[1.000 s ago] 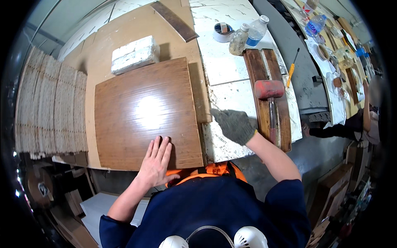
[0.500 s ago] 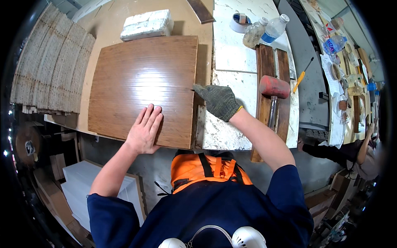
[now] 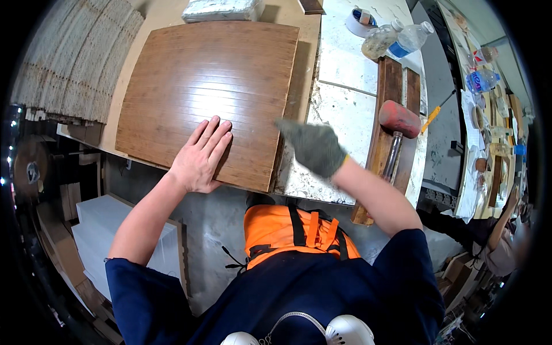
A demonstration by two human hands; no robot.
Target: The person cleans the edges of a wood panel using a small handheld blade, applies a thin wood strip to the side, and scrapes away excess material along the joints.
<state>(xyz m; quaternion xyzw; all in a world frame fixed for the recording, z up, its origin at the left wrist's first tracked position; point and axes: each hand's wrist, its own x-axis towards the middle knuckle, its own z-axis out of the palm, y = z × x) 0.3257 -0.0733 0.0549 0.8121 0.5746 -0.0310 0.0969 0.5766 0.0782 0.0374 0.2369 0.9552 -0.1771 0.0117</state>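
Note:
A brown wood-grain panel (image 3: 201,75) lies on the bench in front of me, with a glossy, finely lined top. My left hand (image 3: 202,156), bare, rests flat on its near part with fingers stretched out. At the panel's right edge is my right hand (image 3: 315,146), in a dark grey-green knit glove with a yellow cuff. Motion blurs that hand; its fingertips reach the edge, and whether they pinch anything is not visible. To the right of the glove, a red-headed mallet (image 3: 400,119) lies across dark wooden strips (image 3: 385,86).
Stacked rough boards (image 3: 75,63) stand at the far left, and a wrapped white block (image 3: 223,10) sits behind the panel. Plastic bottles (image 3: 411,39), a tape roll (image 3: 361,23) and a yellow-handled screwdriver (image 3: 438,112) lie at right. Another person (image 3: 499,236) is at the far right.
The whole view has shifted and turned slightly. My right hand has slid along the panel's right edge toward me. My left hand stays flat on the panel.

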